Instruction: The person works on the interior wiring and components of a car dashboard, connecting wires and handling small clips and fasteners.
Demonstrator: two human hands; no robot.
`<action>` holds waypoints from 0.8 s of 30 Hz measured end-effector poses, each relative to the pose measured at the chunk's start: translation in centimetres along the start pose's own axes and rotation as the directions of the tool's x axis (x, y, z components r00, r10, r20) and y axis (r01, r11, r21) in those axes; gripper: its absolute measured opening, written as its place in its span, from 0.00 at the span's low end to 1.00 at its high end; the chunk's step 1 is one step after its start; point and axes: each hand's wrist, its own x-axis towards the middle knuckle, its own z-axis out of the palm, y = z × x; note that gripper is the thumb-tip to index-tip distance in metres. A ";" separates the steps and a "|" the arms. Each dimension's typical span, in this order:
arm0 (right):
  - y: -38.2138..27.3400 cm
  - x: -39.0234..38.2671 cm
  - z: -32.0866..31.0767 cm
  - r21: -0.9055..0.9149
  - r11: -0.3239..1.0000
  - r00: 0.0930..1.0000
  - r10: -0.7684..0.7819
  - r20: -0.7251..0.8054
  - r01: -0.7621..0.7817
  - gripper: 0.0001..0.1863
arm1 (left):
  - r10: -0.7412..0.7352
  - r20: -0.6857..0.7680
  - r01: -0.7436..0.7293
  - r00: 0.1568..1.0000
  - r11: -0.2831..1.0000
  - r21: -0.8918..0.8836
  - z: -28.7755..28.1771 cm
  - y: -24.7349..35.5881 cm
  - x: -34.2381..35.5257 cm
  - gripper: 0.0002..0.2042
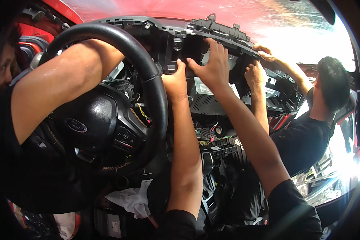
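Note:
A black dashboard frame [170, 30], stripped of its panels, spans the car under the windshield. My left hand [175, 83] grips the frame's lower edge beside the central opening, its thumb pointing up and its fingers mostly hidden. To its right my right hand [213, 66] is raised with thumb and fingers spread. Its fingertips reach the upper rim of the opening and seem to touch it. Below both hands sits a perforated metal box [210, 102] with a white label.
A steering wheel [158, 94] stands at the left, with a co-worker's arm [74, 72] reaching past it. Another person [308, 132] at the right holds the frame's far end with both hands. Loose wires [214, 130] and a white cloth [132, 200] lie lower down.

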 end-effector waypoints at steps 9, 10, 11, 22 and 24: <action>0.5 -0.6 6.1 0.053 0.987 0.984 0.156 -0.089 -0.152 0.56 | -0.249 0.508 0.468 0.825 0.804 -0.366 -0.6 -3.7 0.3 0.30; 0.7 -0.7 6.1 0.036 0.986 0.982 0.165 -0.095 -0.162 0.57 | -0.285 0.519 0.518 0.806 0.765 -0.384 -0.5 -3.6 -0.1 0.31; 1.1 -0.7 5.9 -0.006 0.987 0.981 0.156 -0.113 -0.158 0.57 | -0.275 0.530 0.516 0.802 0.766 -0.384 -0.4 -3.5 -0.6 0.31; 1.5 -1.1 6.0 0.059 0.978 0.974 0.207 -0.089 -0.203 0.54 | -0.299 0.657 0.626 0.692 0.703 -0.339 -1.7 -2.5 0.3 0.25; 1.9 -1.5 6.2 0.105 0.972 0.974 0.218 -0.068 -0.210 0.52 | -0.297 0.653 0.628 0.696 0.693 -0.353 -1.7 -2.6 -0.1 0.24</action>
